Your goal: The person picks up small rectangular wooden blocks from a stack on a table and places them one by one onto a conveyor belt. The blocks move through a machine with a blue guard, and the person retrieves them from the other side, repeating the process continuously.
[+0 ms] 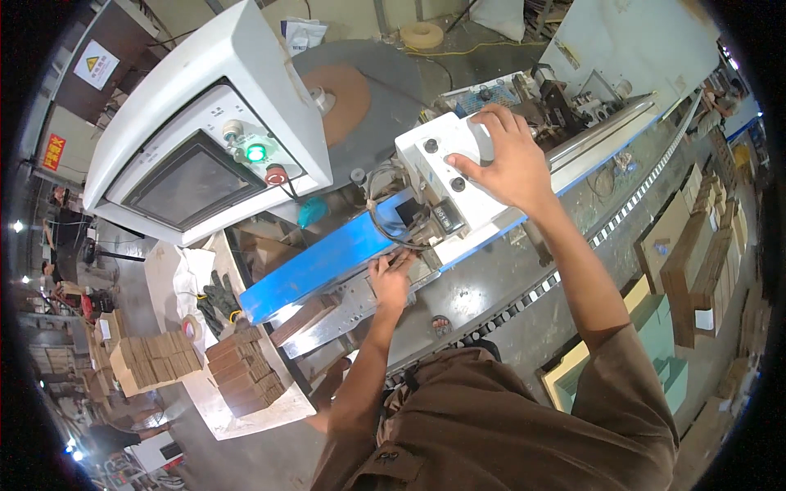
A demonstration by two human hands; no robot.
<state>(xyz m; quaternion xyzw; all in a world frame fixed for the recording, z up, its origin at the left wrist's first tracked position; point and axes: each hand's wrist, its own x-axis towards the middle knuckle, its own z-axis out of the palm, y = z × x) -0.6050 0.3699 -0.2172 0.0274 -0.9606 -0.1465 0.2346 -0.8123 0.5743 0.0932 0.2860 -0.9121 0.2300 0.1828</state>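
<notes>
My right hand point(516, 159) rests on top of the white machine head point(446, 151), its thumb and fingers spread apart near two black knobs point(444, 165). Below and to the left, my left hand point(390, 282) reaches to the metal bed point(332, 315) at the end of the long blue guard point(327, 254). Its fingers look apart, but their tips are partly hidden by the machine. A dark cable point(378, 225) loops above these fingers. On the bed, left of my left hand, lies a brown cardboard stack point(304, 319).
A white console point(270, 61) with a dark screen, a lit green button and a red knob stands at left. Stacked brown cardboard pieces point(241, 372) and dark gloves point(219, 299) lie on the side table point(233, 425). Large cardboard stacks point(696, 262) stand at right.
</notes>
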